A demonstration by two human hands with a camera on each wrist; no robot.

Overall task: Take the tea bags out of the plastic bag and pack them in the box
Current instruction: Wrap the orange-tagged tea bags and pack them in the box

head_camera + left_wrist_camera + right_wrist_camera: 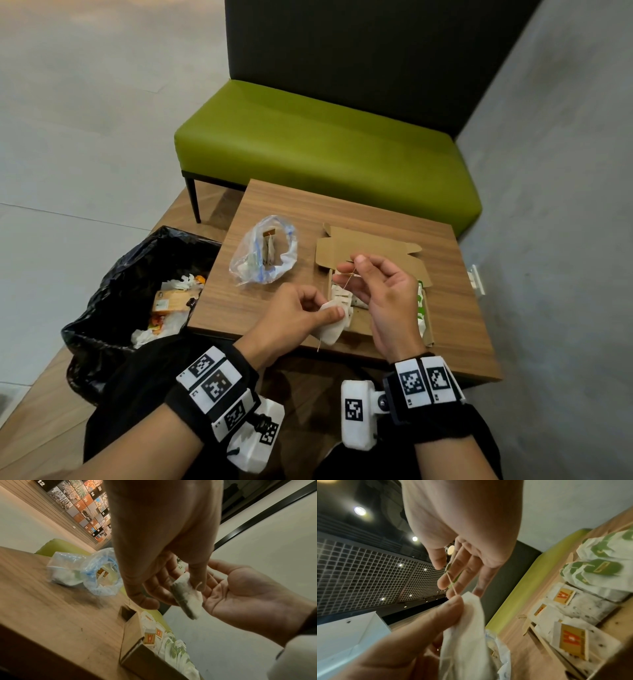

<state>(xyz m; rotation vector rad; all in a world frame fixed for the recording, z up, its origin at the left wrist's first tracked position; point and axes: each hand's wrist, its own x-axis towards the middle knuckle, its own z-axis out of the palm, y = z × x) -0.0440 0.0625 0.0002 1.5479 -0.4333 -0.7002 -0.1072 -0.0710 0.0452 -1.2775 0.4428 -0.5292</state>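
Observation:
My left hand (325, 308) pinches a white tea bag (330, 325) between thumb and fingers, just above the table's near edge. Its thin string (348, 281) runs up to my right hand (358, 261), which pinches the string's end over the open cardboard box (370, 245). Several tea bags with orange tags (342, 296) lie in the box. In the left wrist view the held tea bag (187, 597) hangs in front of my right palm. The right wrist view shows the string (452, 582) crossing my right fingers. The clear plastic bag (263, 253) lies open to the left with tea bags inside.
Green-printed white sachets (599, 568) lie at the box's right side. A bin lined with a black bag (137, 291), holding rubbish, stands left of the small wooden table (239, 308). A green bench (325, 144) stands behind it, and a grey wall is at the right.

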